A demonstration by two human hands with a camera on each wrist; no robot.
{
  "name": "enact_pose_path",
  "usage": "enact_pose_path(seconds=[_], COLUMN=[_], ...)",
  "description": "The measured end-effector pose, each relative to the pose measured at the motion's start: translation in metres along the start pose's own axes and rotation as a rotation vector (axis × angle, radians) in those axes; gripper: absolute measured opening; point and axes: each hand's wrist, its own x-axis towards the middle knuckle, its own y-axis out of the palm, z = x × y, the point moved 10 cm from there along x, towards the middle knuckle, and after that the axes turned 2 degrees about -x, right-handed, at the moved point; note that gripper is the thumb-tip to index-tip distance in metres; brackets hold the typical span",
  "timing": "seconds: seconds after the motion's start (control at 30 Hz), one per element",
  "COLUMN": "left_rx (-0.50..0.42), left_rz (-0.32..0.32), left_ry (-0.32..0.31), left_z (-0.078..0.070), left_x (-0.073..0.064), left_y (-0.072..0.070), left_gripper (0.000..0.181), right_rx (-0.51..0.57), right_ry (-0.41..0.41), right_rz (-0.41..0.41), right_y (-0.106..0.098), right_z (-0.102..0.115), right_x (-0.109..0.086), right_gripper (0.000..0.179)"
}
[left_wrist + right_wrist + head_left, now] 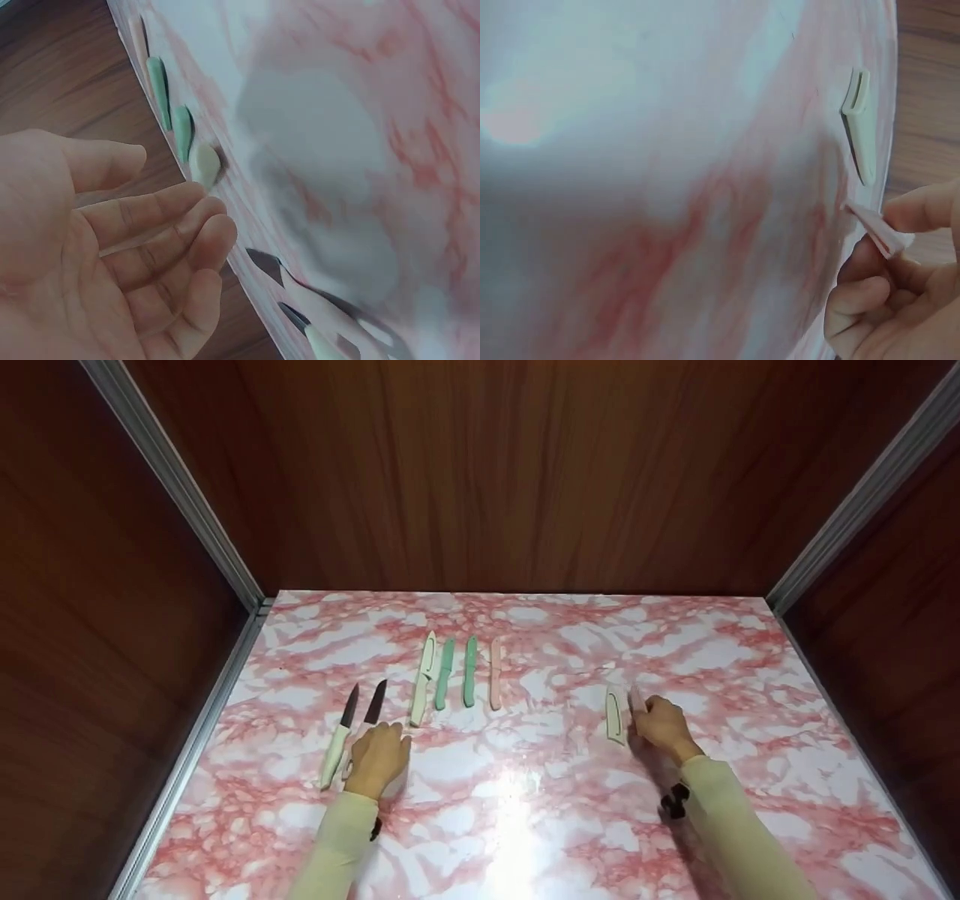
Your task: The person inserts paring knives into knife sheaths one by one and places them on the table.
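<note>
My right hand (pixel 661 727) pinches a pale pink knife sheath (pixel 881 231) between thumb and fingers, off the table in the right wrist view. Beside it lies a cream sheath (pixel 614 715). Over on the left, my left hand (pixel 381 757) hovers with loosely bent fingers and holds nothing. Partly hidden below that hand is a dark-bladed knife (pixel 376 702) with a pale pink handle (pixel 334 304). Just left of it lies a bare knife with a cream handle (pixel 334 757).
At the centre back lie a cream knife (pixel 418 701) in its sheath, two green knives (pixel 442 682) and a pink knife (pixel 495 675), side by side. Brown wood-grain panels (pixel 510 480) surround the marbled table (pixel 570 825) on the back and both sides.
</note>
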Motion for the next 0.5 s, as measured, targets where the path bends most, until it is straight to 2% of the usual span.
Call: enact_pose_path(seconds=[0.27,0.37,0.5], left_rx=[0.047,0.04,0.026], left_rz=[-0.029,-0.042,-0.042], left_ry=[-0.058,-0.118,-0.207], left_z=[0.016,0.027,0.044], left_x=[0.002,0.002,0.0], left_y=[-0.004,-0.003,-0.002], left_gripper=[0.027,0.03,0.031], right_rx=[0.084,0.088,0.081], right_ry=[-0.03,-0.052,-0.09], right_rz=[-0.002,-0.007,-0.061], right_y=[0.0,0.001,-0.002], right_z=[0.003,0.009,0.016], right_x=[-0.008,-0.011,-0.012], right_gripper=[0.022,0.022,0.021])
